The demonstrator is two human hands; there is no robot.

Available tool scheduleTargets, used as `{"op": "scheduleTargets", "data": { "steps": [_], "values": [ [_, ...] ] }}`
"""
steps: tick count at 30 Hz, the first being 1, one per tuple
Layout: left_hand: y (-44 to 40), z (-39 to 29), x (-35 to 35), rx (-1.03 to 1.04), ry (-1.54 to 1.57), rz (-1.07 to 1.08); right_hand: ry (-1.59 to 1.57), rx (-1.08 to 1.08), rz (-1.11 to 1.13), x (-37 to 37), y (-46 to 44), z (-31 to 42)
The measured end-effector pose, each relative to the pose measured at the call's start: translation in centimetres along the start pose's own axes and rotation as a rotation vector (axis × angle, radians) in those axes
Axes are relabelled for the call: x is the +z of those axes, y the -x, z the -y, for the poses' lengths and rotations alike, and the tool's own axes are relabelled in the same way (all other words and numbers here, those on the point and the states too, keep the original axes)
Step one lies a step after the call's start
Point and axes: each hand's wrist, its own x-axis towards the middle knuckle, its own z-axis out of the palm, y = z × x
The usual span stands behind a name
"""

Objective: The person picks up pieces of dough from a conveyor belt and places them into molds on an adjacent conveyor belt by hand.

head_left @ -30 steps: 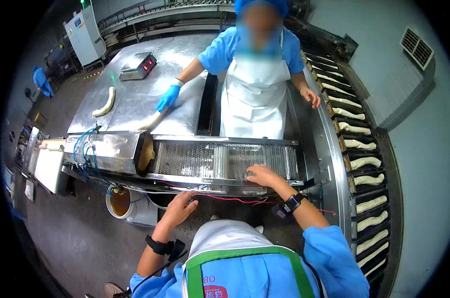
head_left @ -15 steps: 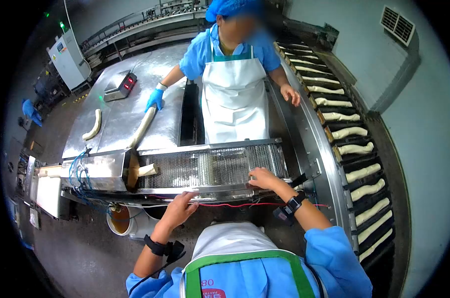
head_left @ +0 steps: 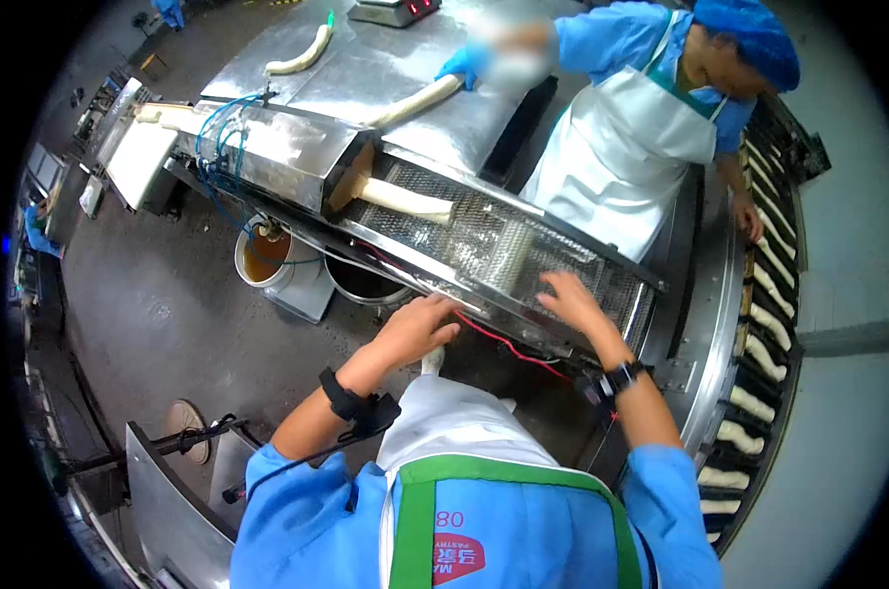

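Observation:
My left hand [head_left: 417, 330] is at the front rail [head_left: 434, 283] of a mesh conveyor, its fingers extended and holding nothing. Over the right part of the wire mesh belt [head_left: 587, 273] is my right hand [head_left: 574, 302], empty, with fingers apart. A pale dough roll [head_left: 405, 200] sticks out of the metal housing [head_left: 277, 147] onto the belt, to the left of both hands and touching neither. Both wrists wear black straps.
Across the conveyor, a co-worker's blue glove [head_left: 458, 67] touches another dough strip [head_left: 415, 101] on the steel table [head_left: 454, 133]. A curved dough piece [head_left: 302, 54] lies farther back. Buckets [head_left: 253, 257] stand below. Trays of dough [head_left: 749, 404] line the right side.
My view has turned, so the conveyor now slants. The dough roll extends farther out of the housing along the belt. The co-worker leans toward the trays at the right.

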Motion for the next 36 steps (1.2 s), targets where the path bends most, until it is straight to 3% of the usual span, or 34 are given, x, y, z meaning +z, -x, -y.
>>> {"op": "scheduleTargets", "data": {
  "steps": [2, 4, 6, 8, 10, 11, 12, 13, 14, 16, 18, 19, 22, 24, 26, 28, 30, 32, 34, 35, 36],
  "values": [
    [1.5, 0.8, -1.2, -0.122, 0.064, -0.036, 0.118, -0.026, 0.067, 0.7, -4.5, 3.2],
    [2.1, 1.7, -2.9, -0.187, 0.099, -0.015, 0.172, -0.126, -0.077, 2.6, -9.4, 5.1],
    [3.7, 2.8, -4.5, -0.363, 0.144, -0.008, 0.212, -0.099, -0.039, 2.9, -13.3, 9.0],
    [5.5, 3.8, -5.6, -0.461, 0.242, -0.075, 0.205, 0.098, -0.236, 4.3, -16.6, 11.7],
    [7.6, 6.2, -5.5, -0.425, 0.238, -0.105, 0.292, 0.118, -0.243, 6.2, -21.0, 10.9],
    [8.2, 7.1, -5.8, -0.436, 0.3, -0.093, 0.288, 0.096, -0.436, 7.5, -20.7, 11.7],
    [8.6, 7.8, -6.3, -0.448, 0.363, -0.072, 0.643, 0.072, -0.177, 5.7, -20.7, 13.9],
    [8.7, 8.3, -6.4, -0.514, 0.384, -0.05, 0.552, 0.054, 0.067, 6.8, -21.5, 13.9],
    [8.6, 8.6, -6.7, -0.598, 0.399, -0.033, 0.282, 0.041, -0.024, 7.9, -21.4, 13.8],
    [7.4, 8.1, -7.3, -0.655, 0.404, 0.049, 0.273, -0.102, -0.12, 7.6, -20.4, 13.6],
    [5.8, 9.5, -7.6, -0.609, 0.397, 0.119, 0.223, -0.079, -0.209, 8.6, -20.9, 12.9],
    [4.5, 9.8, -7.8, -0.591, 0.384, 0.154, 0.242, -0.019, -0.062, 8.7, -21.7, 12.3],
    [0.2, 7.8, -8.7, -0.483, 0.284, 0.28, -0.017, -0.022, -0.062, 7.1, -21.2, 10.6],
    [-2.1, 7.6, -8.6, -0.33, 0.243, 0.344, -0.254, -0.035, -0.1, 3.7, -19.9, 10.0],
    [-4.6, 6.3, -8.7, -0.311, 0.275, 0.425, -0.396, -0.102, -0.132, 1.9, -19.4, 8.5],
    [-6.6, 3.5, -8.6, -0.219, 0.383, 0.447, -0.481, 0.055, -0.07, -3.3, -16.3, 8.0],
    [-8.2, 0.8, -8.1, -0.175, 0.324, 0.527, -0.774, 0.109, -0.173, -5.4, -12.9, 5.7],
    [-9.6, 0.7, -8.0, -0.356, 0.358, 0.71, -0.863, 0.164, -0.352, -9.7, -5.2, 5.4],
    [-10.6, -6.3, -8.0, -0.024, 0.173, 0.716, -1.065, 0.242, -0.534, -11.0, 0.9, 3.7],
    [-11.4, -7.9, -7.4, -0.035, 0.207, 0.794, -1.27, 0.352, -0.633, -13.6, 6.4, 5.8],
    [-11.6, -9.3, -6.0, -0.29, 0.479, 0.79, -1.211, 0.332, -0.789, -14.0, 9.8, 5.2]
  ]
}}
